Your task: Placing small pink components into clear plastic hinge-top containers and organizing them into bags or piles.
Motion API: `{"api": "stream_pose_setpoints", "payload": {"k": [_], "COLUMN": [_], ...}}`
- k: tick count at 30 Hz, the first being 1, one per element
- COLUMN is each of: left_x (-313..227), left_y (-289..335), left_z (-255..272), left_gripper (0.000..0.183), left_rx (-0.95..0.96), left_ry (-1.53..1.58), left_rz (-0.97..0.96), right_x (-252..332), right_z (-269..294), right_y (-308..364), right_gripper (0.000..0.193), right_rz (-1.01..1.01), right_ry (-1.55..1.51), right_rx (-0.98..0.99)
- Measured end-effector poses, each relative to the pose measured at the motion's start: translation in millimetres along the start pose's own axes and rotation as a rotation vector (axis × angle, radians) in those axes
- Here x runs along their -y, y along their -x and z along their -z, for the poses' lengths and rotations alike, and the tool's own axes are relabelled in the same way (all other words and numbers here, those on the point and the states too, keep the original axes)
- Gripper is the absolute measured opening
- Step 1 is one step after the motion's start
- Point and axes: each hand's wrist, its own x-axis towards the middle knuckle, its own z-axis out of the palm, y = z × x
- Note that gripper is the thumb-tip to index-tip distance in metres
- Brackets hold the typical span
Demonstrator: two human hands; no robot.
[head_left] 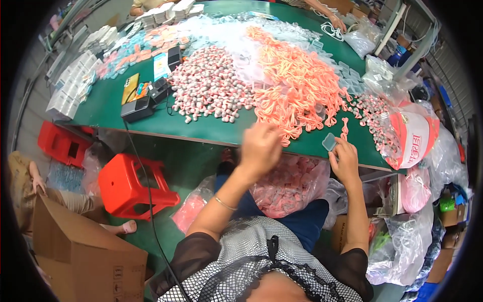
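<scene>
My right hand [345, 160] is at the table's front edge, its thumb and fingers closed on a small clear plastic case [329, 142]. Just beyond it, a short looped orange cord [344, 129] lies apart on the green tabletop. My left hand [260, 149] is at the near end of a big heap of bundled orange cords [302, 75]. Motion smears its fingers, and I cannot tell whether they hold anything. To the left of the cords spreads a pile of small rounded pink-and-grey pieces [206, 83]. More clear cases [348, 78] lie along the heap's right side.
A red-and-white bag [415, 136] with similar small pieces stands at the table's right corner. Black devices [137, 109] sit front left, a cable hanging down. Below are a red stool [133, 183], a cardboard box [90, 251] and a bag of pink pieces [292, 189]. Other people work nearby.
</scene>
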Motion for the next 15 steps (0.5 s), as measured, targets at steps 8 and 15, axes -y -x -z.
{"api": "stream_pose_setpoints", "payload": {"k": [8, 15], "left_x": [89.6, 95.1], "left_y": [13.5, 14.1], "left_z": [40.9, 31.6], "left_gripper": [0.02, 0.016], "left_rx": [-0.026, -0.041], "left_ry": [-0.399, -0.32], "left_rz": [0.307, 0.211], "right_x": [24.7, 30.1], "right_z": [-7.4, -11.6], "right_y": [-16.1, -15.7], "right_gripper": [0.029, 0.033], "right_rz": [0.052, -0.047], "right_ry": [0.168, 0.208], "right_rx": [-0.118, -0.084]}}
